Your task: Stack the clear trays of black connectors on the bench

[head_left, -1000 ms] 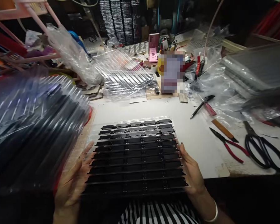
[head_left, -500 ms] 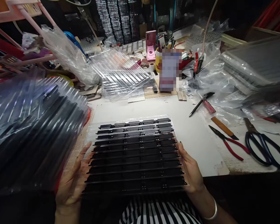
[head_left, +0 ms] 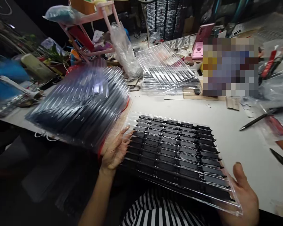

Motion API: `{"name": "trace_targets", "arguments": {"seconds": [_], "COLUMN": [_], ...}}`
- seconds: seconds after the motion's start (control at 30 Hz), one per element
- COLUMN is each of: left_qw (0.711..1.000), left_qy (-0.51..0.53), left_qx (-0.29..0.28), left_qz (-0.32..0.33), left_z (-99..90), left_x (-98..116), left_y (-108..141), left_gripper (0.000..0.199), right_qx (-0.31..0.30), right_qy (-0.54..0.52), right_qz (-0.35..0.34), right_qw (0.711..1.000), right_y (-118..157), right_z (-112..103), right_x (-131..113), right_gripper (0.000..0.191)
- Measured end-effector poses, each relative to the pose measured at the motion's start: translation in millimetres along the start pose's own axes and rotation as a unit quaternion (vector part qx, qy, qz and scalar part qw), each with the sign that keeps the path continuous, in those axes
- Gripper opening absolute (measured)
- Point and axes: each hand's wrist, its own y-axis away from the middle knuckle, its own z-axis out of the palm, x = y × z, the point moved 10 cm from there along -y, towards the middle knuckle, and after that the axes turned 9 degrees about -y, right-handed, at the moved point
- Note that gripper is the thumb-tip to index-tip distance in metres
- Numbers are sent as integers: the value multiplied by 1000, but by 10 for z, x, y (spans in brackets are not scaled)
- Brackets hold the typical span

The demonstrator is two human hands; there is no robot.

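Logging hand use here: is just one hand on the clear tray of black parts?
No, the left hand and the right hand hold the clear tray of black parts at opposite sides.

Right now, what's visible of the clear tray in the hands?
A clear, glossy, plastic-looking tray, rectangular, with a bare rim. Inside lie closely spaced rows of black parts, many showing comb-like teeth. It appears askew in view, its far side over the white tabletop, its near side above striped clothing. The left hand holds its left edge, the right hand its right edge by the near corner. Whether it touches the tabletop can't be told.
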Motion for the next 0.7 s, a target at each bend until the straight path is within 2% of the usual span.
{"name": "trace_targets", "arguments": {"seconds": [0.2, 0.4, 0.57, 0.7], "left_qw": [1000, 1000, 999, 999], "left_qy": [6, 20, 27, 23], "left_qx": [1, -11, -42, -36], "left_qz": [0, -1, -5, -15], "left_z": [1, 24, 35, 25], "left_x": [4, 14, 19, 48], "left_y": [12, -6, 0, -17], "left_gripper": [48, 46, 49, 49], "right_qx": [28, 31, 4, -12], "right_qy": [-21, -59, -66, -33], "right_qz": [28, 8, 34, 58], "right_qw": [999, 998, 997, 998], "right_y": [21, -148, -216, -193], "right_z": [-96, 33, 141, 169], "right_x": [30, 14, 78, 116], "right_gripper": [21, 18, 13, 23]}}
